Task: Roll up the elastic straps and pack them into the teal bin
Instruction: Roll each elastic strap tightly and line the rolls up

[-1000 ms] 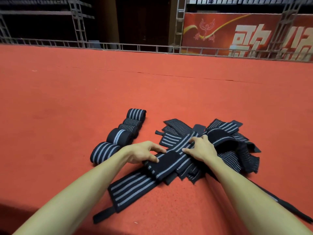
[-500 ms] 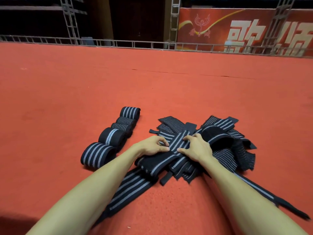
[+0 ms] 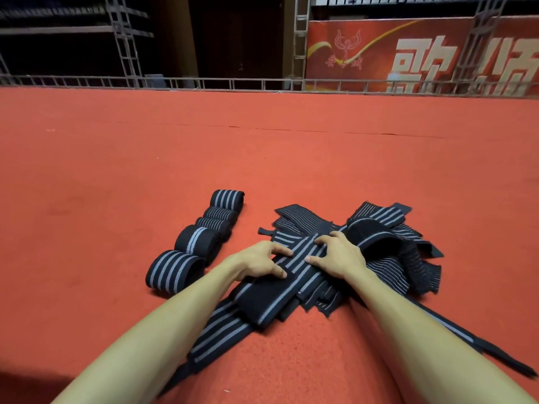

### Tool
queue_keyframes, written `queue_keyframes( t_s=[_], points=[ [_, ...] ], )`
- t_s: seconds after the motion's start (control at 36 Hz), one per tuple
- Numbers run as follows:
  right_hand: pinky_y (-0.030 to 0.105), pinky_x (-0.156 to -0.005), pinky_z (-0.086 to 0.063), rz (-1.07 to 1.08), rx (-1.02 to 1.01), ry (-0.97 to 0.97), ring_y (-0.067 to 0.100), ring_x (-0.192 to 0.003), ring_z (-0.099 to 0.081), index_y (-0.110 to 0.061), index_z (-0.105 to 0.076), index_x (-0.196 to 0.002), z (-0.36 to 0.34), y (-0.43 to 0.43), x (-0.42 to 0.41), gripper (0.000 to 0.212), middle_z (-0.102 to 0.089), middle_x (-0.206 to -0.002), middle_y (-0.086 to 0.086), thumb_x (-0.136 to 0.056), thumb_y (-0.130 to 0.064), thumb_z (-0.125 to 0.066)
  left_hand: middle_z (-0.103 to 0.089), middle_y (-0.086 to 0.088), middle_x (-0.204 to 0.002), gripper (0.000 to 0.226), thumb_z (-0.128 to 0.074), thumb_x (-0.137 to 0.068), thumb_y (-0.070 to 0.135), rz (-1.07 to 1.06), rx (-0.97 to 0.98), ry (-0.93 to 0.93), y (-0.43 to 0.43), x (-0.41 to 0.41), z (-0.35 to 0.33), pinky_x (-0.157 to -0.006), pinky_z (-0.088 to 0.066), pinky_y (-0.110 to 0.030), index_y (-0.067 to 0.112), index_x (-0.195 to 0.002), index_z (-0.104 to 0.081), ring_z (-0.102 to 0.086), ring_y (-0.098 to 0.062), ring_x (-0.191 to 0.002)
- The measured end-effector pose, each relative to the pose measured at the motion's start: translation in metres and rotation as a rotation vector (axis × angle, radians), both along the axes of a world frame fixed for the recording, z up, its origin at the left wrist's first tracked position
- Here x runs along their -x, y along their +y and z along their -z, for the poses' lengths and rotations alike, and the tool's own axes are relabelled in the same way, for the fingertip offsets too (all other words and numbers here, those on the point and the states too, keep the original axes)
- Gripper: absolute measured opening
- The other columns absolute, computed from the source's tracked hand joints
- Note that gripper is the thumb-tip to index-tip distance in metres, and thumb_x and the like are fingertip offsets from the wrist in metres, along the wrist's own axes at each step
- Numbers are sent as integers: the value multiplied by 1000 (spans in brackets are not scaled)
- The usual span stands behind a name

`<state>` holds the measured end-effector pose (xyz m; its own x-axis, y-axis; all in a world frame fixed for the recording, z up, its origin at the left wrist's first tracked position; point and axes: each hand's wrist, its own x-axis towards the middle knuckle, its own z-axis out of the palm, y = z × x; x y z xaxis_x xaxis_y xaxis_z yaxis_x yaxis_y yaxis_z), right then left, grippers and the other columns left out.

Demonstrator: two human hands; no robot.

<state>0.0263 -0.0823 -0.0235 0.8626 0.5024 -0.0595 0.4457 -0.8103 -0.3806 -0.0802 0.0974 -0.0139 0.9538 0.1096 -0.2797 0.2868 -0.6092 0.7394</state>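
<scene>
We note our left hand (image 3: 261, 265) and right hand (image 3: 339, 258) close together, each with curled fingers gripping one striped strap (image 3: 303, 255) that lies between them atop the loose pile (image 3: 393, 258) on red carpet (image 3: 262, 156), five rolled straps (image 3: 195, 243) in a row just left.

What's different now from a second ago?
The left hand and right hand drew closer together on the striped strap they hold atop the loose pile. The five rolled straps stayed in their row on the red carpet.
</scene>
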Motion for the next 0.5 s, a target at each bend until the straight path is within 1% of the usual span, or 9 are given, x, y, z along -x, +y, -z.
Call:
queue_keyframes(
  t_s=[0.06, 0.11, 0.17, 0.19, 0.22, 0.28, 0.33, 0.42, 0.5],
  points=[
    [40, -107, -38, 2, 2, 9, 26, -135, -45, -30, -51, -139, -1, 1, -1, 68, -36, -151, 2, -81, -63, -66, -58, 4, -131, 44, -76, -86, 29, -36, 28, -27, -1, -4, 1, -104, -43, -28, 23, -128, -65, -54, -12, -119],
    [38, -106, -38, 3, 4, 1, 24, -135, -45, -29, -51, -139, 0, 2, -4, 67, -39, -150, 1, -83, -62, -65, -68, 3, -110, 26, -69, -91, 34, -76, 58, -61, -4, -9, 3, -90, -47, -20, 18, -111, -72, -60, -7, -99],
    [38, -105, -40, 9, 3, -1, 23, -134, -47, -30, -51, -139, 1, 3, -6, 66, -44, -147, 0, -83, -62, -64, -69, 4, -92, 17, -64, -95, 31, -97, 56, -75, -6, -15, 5, -75, -48, -15, 16, -99, -73, -61, -5, -84],
    [38, -104, -41, 13, 0, -3, 23, -132, -48, -31, -51, -139, 1, 4, -8, 65, -46, -145, -1, -83, -62, -63, -68, 4, -90, 14, -65, -95, 26, -95, 34, -66, -6, -19, 7, -73, -47, -13, 15, -99, -72, -62, -6, -85],
    [39, -104, -42, 16, -5, -2, 23, -130, -49, -32, -50, -139, 2, 5, -9, 65, -47, -144, -1, -83, -63, -62, -69, 1, -95, 12, -67, -93, 20, -79, 3, -58, -7, -21, 8, -78, -47, -14, 14, -102, -72, -64, -10, -92],
    [39, -105, -42, 19, -14, 8, 23, -131, -50, -33, -48, -141, 4, 6, -13, 66, -49, -144, -1, -83, -62, -62, -68, -6, -117, 26, -71, -88, 9, -34, -76, -47, -5, -26, 9, -96, -42, -19, 12, -114, -69, -60, -17, -116],
    [38, -105, -42, 16, -22, 22, 23, -131, -50, -32, -49, -141, 4, 7, -17, 66, -50, -144, 0, -84, -60, -63, -58, 0, -129, 45, -71, -87, 4, 5, -119, -50, -6, -25, 5, -104, -37, -22, 17, -128, -62, -51, -14, -125],
    [35, -105, -42, 17, -44, 50, 22, -129, -53, -26, -52, -141, 2, 7, -22, 64, -53, -143, 2, -85, -53, -69, -53, 3, -132, 63, -68, -84, -1, 6, -63, -9, -10, -24, 0, -105, -45, -30, 25, -140, -53, -52, -14, -122],
    [31, -104, -42, -14, -88, 39, 20, -126, -54, -20, -58, -135, -3, 8, -20, 56, -55, -138, 0, -86, -43, -71, -63, -5, -126, 69, -63, -82, -3, -6, -28, -23, -14, -21, -6, -91, -55, -30, 29, -142, -51, -64, -20, -108]
  ],
)
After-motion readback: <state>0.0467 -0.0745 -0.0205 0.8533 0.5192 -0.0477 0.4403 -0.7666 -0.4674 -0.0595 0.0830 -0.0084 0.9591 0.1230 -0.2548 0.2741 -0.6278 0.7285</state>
